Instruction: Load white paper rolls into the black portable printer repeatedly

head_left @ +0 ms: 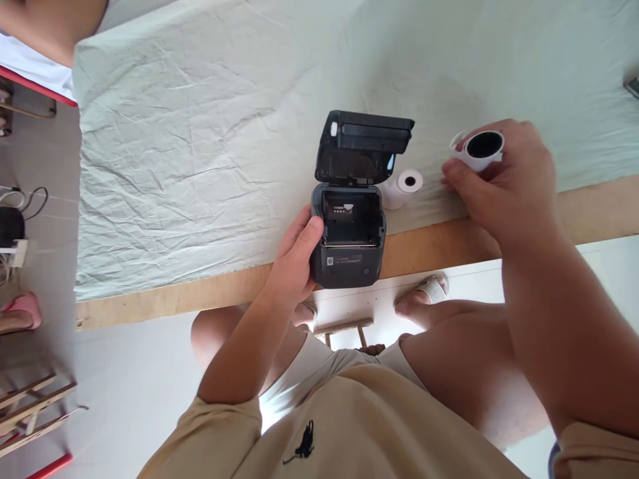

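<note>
A small black receipt printer (348,259) is gripped along its left side by my left hand (298,256), thumb on its near-left edge. Its lid (364,143) stands raised, and the paper bay inside shows a small label but no roll. Off to the right, my right hand (519,176) holds a white paper roll (475,159) with a wide dark core; a loose strip curls at its left. Between the printer and that hand, a smaller white paper roll (399,189) with a narrow core lies on the cloth, partly hidden behind the printer.
A wrinkled pale green cloth (200,146) covers the table, whose bare wooden edge (190,296) runs along the near side. Another person's arm (54,26) shows at top left. A dark object (633,85) sits at the far right edge. Wooden stool parts (34,406) stand at lower left.
</note>
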`<state>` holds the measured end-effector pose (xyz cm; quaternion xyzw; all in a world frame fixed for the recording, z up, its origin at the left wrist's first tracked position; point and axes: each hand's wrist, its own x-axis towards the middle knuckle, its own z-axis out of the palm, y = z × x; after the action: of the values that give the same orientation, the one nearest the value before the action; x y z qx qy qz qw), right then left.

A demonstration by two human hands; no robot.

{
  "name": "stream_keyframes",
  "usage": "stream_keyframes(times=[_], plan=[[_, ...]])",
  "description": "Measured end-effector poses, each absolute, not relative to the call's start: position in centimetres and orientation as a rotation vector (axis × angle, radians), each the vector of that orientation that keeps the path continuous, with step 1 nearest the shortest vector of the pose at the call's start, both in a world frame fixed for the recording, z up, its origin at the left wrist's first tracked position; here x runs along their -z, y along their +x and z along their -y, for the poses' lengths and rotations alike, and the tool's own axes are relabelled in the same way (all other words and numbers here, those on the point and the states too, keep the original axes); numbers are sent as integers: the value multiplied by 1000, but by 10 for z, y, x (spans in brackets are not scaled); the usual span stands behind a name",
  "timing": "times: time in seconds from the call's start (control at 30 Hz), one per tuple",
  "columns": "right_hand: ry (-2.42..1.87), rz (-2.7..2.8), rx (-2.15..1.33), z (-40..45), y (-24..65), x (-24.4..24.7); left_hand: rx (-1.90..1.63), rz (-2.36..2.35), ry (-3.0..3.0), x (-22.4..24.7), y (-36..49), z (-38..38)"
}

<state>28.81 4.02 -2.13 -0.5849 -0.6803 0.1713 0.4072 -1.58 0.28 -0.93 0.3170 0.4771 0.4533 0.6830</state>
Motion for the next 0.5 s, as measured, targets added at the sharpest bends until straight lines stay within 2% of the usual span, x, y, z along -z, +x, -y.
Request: stream_keyframes(times=[0.1, 0.2, 0.37, 0.5], plan=[[-1691, 1698, -238, -39, 287, 16, -1031, -1045, 720, 11, -16, -2], [-1812, 1697, -334, -38, 284, 7, -1032, -1051, 729, 11, -17, -2], [-1528, 1780, -135, -26, 265, -3, -1017, -1043, 716, 10, -16, -2], [-1390, 1880, -241, -22, 241, 7, -1014, -1040, 720, 10, -15, -3]])
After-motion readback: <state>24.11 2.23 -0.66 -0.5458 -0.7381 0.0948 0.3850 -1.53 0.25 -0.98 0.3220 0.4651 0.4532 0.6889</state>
